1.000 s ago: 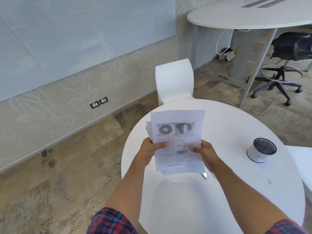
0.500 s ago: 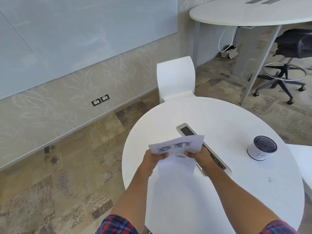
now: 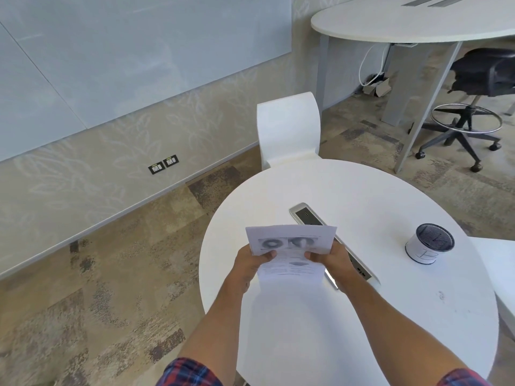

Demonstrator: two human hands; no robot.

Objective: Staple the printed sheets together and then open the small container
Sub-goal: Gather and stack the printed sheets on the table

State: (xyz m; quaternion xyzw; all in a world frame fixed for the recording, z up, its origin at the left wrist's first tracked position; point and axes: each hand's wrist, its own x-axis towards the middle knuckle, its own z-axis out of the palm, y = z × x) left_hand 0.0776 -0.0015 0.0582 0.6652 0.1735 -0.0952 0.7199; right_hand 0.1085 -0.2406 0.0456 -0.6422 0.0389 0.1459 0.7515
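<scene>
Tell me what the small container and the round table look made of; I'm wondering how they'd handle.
Small container: the white wall looks like paper or card wrapped round a can, matte, with pen marks; the dark top looks like a fine, slightly shiny mesh or textured lid, hard to tell which. Round table: a smooth white top, probably laminate or painted board, with a soft sheen and a few small scuffs.
</scene>
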